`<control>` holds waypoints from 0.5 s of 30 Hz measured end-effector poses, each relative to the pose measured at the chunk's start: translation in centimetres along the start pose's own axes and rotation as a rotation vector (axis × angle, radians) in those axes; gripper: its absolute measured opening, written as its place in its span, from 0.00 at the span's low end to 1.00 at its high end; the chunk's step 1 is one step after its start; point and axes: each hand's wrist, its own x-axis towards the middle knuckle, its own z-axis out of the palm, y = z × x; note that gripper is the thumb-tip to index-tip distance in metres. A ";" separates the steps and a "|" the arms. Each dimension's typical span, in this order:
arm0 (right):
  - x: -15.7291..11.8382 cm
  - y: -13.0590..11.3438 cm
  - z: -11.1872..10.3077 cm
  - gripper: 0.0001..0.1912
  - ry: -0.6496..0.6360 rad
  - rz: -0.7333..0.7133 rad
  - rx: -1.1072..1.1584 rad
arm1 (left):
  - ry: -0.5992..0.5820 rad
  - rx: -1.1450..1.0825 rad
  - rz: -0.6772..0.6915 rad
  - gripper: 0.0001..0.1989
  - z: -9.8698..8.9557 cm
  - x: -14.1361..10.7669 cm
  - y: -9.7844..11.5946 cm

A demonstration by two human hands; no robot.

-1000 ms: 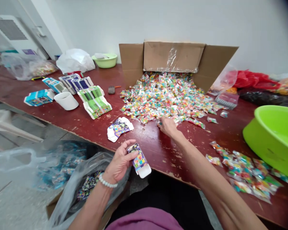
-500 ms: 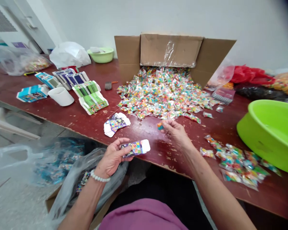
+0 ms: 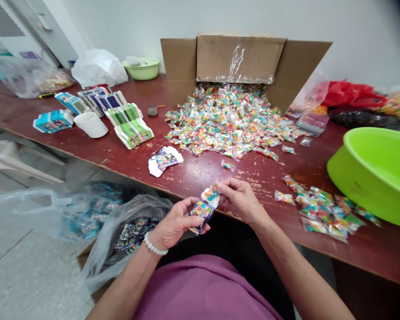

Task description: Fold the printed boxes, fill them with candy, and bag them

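Note:
A small purple patterned box (image 3: 202, 210), tilted with its white flap end up, is held in my left hand (image 3: 177, 221), thumb across its front. At its open end, my right hand (image 3: 240, 198) pinches a candy packet (image 3: 212, 193) with orange and teal pieces. The packet lies at the box's mouth. A fan of flat purple and white boxes (image 3: 165, 160) rests on the table beyond my left hand. One loose candy packet (image 3: 228, 166) lies just beyond my right hand.
A carton (image 3: 235, 58) spills a large heap of wrapped candies (image 3: 226, 120) across the red table (image 3: 126, 171). Green box blanks (image 3: 130, 126) and a white roll (image 3: 91, 125) stand left. A green basin (image 3: 370, 178) and more packets (image 3: 323, 211) sit right; a lined box (image 3: 103, 262) stands below.
My left hand has tilted the box upright and moved right. My right hand has brought its candy packet down to the box's open end. A single packet now lies in front of the heap.

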 end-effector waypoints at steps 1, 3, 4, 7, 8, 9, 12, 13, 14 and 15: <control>-0.1 -0.1 -0.1 0.20 -0.021 0.027 0.003 | -0.024 0.032 -0.010 0.21 0.1 -0.1 0.1; -0.3 -0.1 -0.3 0.20 -0.057 0.059 0.005 | -0.053 0.084 -0.027 0.21 0.3 -0.2 0.5; -0.4 -0.1 -0.4 0.20 -0.070 0.066 0.005 | -0.060 0.104 -0.034 0.21 0.4 -0.2 0.6; -0.5 -0.1 -0.7 0.20 -0.082 0.073 0.009 | -0.067 0.141 -0.040 0.22 0.5 -0.2 0.8; -0.5 -0.1 -0.7 0.20 -0.081 0.074 0.017 | -0.071 0.148 -0.039 0.22 0.5 -0.2 0.9; -0.5 -0.1 -0.8 0.20 -0.081 0.074 0.027 | -0.072 0.154 -0.036 0.22 0.6 -0.2 0.8; -0.6 -0.2 -0.9 0.19 -0.080 0.073 0.040 | -0.071 0.169 -0.027 0.22 0.5 -0.1 0.7; -0.6 -0.2 -0.9 0.19 -0.078 0.074 0.042 | -0.070 0.169 -0.024 0.22 0.5 -0.1 0.7; -0.6 -0.2 -0.9 0.19 -0.075 0.075 0.043 | -0.069 0.166 -0.022 0.22 0.5 -0.1 0.7; -0.6 -0.2 -0.9 0.19 -0.070 0.077 0.045 | -0.069 0.160 -0.021 0.22 0.5 -0.1 0.6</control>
